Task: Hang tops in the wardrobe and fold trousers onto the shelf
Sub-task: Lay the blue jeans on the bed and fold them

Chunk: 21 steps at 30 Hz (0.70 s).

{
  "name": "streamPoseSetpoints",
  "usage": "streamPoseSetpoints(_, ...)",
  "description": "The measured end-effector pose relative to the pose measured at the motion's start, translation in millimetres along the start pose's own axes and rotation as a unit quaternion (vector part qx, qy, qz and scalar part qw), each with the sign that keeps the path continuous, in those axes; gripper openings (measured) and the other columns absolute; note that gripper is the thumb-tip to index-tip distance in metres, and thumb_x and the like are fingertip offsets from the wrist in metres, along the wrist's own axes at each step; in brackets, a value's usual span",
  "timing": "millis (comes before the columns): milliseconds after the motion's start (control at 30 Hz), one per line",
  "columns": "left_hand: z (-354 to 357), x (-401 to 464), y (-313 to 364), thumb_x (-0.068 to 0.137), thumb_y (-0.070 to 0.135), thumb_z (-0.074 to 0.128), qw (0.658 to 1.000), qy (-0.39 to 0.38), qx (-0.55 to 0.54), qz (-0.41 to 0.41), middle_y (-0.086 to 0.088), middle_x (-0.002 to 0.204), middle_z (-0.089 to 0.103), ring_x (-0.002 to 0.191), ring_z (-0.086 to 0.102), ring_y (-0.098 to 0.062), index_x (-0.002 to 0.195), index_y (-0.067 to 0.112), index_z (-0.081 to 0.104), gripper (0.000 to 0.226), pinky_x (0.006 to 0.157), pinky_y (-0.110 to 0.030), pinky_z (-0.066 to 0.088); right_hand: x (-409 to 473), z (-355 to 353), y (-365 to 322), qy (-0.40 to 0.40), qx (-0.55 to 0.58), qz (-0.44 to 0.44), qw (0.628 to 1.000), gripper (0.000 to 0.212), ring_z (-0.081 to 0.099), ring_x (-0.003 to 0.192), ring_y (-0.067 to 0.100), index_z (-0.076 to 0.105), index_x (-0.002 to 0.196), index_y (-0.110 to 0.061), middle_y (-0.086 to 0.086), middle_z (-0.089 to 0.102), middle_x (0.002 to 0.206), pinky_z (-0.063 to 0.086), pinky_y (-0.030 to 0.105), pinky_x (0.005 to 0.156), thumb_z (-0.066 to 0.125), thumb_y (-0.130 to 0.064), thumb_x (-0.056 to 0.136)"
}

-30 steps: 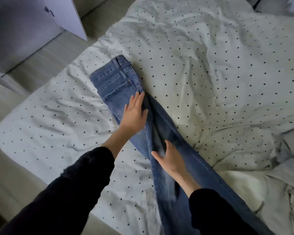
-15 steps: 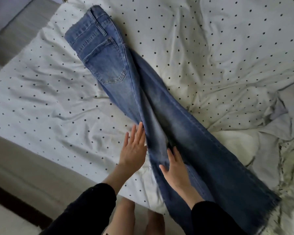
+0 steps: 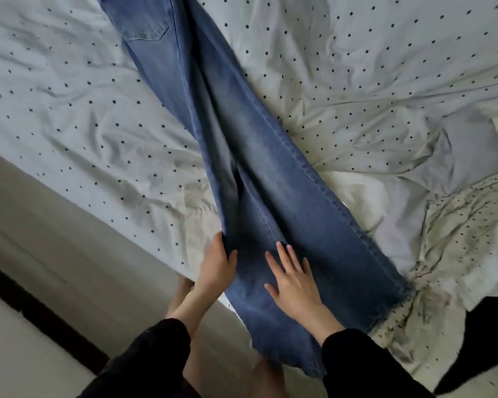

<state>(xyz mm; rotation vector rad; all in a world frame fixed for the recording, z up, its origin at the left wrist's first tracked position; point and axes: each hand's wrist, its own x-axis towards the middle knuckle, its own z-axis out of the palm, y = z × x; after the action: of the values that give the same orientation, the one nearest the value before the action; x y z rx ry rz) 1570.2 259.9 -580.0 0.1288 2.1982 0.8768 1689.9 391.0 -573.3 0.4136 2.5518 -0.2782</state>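
Note:
A pair of blue jeans (image 3: 250, 156) lies folded leg on leg, stretched diagonally across the bed from the top left to the frayed hems hanging over the near edge. My left hand (image 3: 216, 267) grips the left edge of the lower legs, with the thumb over the denim. Flat on the denim beside it, my right hand (image 3: 295, 282) presses down with straight, spread fingers. The waistband is out of view at the top.
The bed is covered by a wrinkled white dotted sheet (image 3: 69, 116). A crumpled dotted garment (image 3: 454, 254) lies at the right, with a black item (image 3: 489, 340) below it. The bed's beige side (image 3: 55, 239) and the floor are at the lower left.
Both hands have slid down the jeans from the thigh area to the lower legs. My left hand went from lying flat to gripping the edge. The view has tilted toward the hems.

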Motion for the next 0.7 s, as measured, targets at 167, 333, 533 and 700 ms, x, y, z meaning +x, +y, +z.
streamPoseSetpoints(167, 45.1, -52.0, -5.1, 0.091, 0.016, 0.058, 0.986, 0.088, -0.087, -0.114, -0.01, 0.089, 0.052, 0.086, 0.053, -0.028, 0.098, 0.009, 0.039, 0.023, 0.067, -0.028, 0.031, -60.8, 30.6, 47.7, -0.021, -0.042, -0.029, 0.998, 0.076, 0.052, 0.124, 0.033, 0.064, 0.122, -0.019, 0.011, 0.053, 0.137, 0.048, 0.058, 0.085, 0.085, -0.048, 0.055)
streamPoseSetpoints(333, 74.9, -109.3, -23.3, 0.091, 0.017, 0.056, 0.989, 0.052, -0.019, -0.137, -0.016, 0.104, 0.063, 0.098, 0.058, -0.036, 0.103, 0.007, 0.048, 0.018, 0.073, -0.033, 0.04, -103.6, 45.4, 57.8, -0.041, 0.017, -0.045, 0.998, 0.066, 0.023, 0.142, 0.034, 0.045, 0.14, -0.015, 0.012, 0.028, 0.154, 0.029, 0.063, 0.105, 0.064, -0.044, 0.084)
streamPoseSetpoints(533, 70.9, -121.4, -10.3, 0.093, 0.022, 0.053, 0.995, 0.022, 0.0, -0.093, -0.007, 0.095, 0.062, 0.09, 0.062, -0.033, 0.098, 0.008, 0.05, 0.015, 0.077, -0.033, 0.048, -133.0, 48.9, 47.0, -0.006, 0.154, -0.008, 0.988, 0.06, 0.013, 0.146, 0.021, 0.041, 0.141, -0.014, 0.004, 0.031, 0.153, 0.018, 0.045, 0.117, 0.034, -0.05, 0.094)
streamPoseSetpoints(700, 76.4, -137.1, 32.4, 0.092, 0.012, 0.056, 0.982, -0.018, -0.171, -0.08, -0.011, 0.083, 0.059, 0.062, 0.065, -0.026, 0.095, 0.003, 0.05, 0.011, 0.064, -0.043, 0.059, -161.2, 26.7, 55.7, -0.038, 0.441, 0.099, 0.891, 0.042, 0.05, 0.122, 0.012, 0.053, 0.132, -0.014, -0.001, 0.058, 0.128, 0.037, 0.02, 0.1, 0.049, -0.036, 0.096)
